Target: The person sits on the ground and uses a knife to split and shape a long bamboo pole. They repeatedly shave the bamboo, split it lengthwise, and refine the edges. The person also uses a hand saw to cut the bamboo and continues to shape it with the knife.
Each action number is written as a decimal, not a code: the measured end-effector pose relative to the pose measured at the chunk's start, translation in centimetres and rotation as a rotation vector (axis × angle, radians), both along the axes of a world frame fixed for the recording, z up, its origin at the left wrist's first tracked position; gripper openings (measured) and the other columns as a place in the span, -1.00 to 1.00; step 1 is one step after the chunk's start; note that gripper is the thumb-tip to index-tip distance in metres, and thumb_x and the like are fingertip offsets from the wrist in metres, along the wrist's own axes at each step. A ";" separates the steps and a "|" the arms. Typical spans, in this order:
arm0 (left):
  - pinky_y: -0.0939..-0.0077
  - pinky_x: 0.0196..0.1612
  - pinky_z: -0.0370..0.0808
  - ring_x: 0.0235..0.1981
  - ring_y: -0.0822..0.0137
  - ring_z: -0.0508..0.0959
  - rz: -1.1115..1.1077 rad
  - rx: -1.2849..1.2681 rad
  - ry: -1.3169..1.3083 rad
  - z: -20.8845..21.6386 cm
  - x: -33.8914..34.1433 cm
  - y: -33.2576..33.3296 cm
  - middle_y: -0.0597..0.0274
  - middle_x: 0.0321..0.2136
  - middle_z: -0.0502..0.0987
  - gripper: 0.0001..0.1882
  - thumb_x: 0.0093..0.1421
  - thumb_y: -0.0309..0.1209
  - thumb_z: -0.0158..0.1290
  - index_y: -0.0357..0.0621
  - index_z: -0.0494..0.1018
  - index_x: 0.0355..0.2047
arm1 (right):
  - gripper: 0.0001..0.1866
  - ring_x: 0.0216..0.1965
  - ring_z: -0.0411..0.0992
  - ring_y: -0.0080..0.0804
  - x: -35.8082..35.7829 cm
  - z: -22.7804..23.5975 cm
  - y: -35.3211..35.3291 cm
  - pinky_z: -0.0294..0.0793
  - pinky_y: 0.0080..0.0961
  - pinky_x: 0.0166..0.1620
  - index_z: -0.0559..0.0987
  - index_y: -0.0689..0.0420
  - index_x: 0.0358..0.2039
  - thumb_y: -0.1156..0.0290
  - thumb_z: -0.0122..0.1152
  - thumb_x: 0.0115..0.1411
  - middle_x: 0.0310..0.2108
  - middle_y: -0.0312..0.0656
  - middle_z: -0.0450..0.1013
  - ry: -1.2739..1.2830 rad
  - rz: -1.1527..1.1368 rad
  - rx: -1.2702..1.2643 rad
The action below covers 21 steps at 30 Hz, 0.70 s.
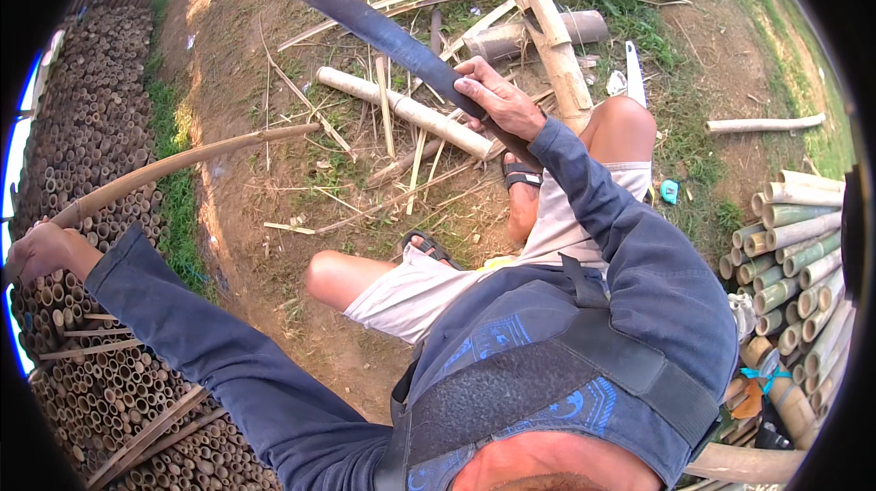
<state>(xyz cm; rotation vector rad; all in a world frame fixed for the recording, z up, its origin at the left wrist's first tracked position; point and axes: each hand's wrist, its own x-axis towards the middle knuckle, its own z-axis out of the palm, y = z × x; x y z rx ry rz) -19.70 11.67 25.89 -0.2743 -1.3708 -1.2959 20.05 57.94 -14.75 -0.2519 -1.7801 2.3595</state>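
My left hand [46, 252] is stretched far out to the left, its fingers closed round the near end of a long split bamboo strip [182, 161]. The strip runs in a shallow curve to the right, its far end above the dirt. In front of my right knee, my right hand [500, 99] grips a machete [383, 35] by the base of its dark, broad blade and its handle. The blade points up and to the left, apart from the strip. Beneath the machete lies a pale bamboo pole piece [401, 112] among thin split slivers [411, 172].
A notched bamboo post [557, 53] leans over a thick bamboo section [584, 27] ahead. Beside my right knee are a pale saw-like blade [635, 76] and a turquoise tape measure [670, 191]. Bamboo poles are stacked at right [808, 254] and left [100, 126].
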 end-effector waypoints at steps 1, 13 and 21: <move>0.41 -0.56 0.64 -0.60 0.22 0.50 0.000 -0.020 0.022 0.3 -0.9 0.0 -0.01 -0.47 0.40 -0.59 0.46 -0.17 -0.30 -0.37 0.01 -0.05 | -0.68 -0.49 0.40 -0.71 -0.1 0.3 1.2 0.45 -0.71 -0.39 0.32 0.16 0.09 0.21 0.00 0.50 -0.35 -0.33 0.36 0.027 -0.030 0.030; 0.42 -0.62 0.63 -0.64 0.26 0.49 -0.298 -0.227 0.197 1.8 -5.7 0.0 -0.06 -0.43 0.41 -0.56 0.45 -0.22 -0.24 -0.39 -0.09 -0.02 | -0.76 -0.26 0.35 -0.71 -6.4 15.9 17.8 0.36 -0.69 -0.17 0.48 0.06 0.02 0.24 0.06 0.47 -0.25 -0.46 0.41 0.386 -0.522 0.307; 0.47 -0.60 0.60 -0.65 0.29 0.46 -0.034 -0.175 0.037 -0.1 2.9 7.1 0.00 -0.48 0.40 -0.62 0.43 -0.28 -0.26 -0.45 -0.02 -0.11 | -0.64 -0.09 0.37 -0.67 -11.8 12.1 22.7 0.38 -0.60 0.00 0.40 0.18 0.18 0.31 0.06 0.46 -0.07 -0.33 0.45 0.565 -0.727 0.727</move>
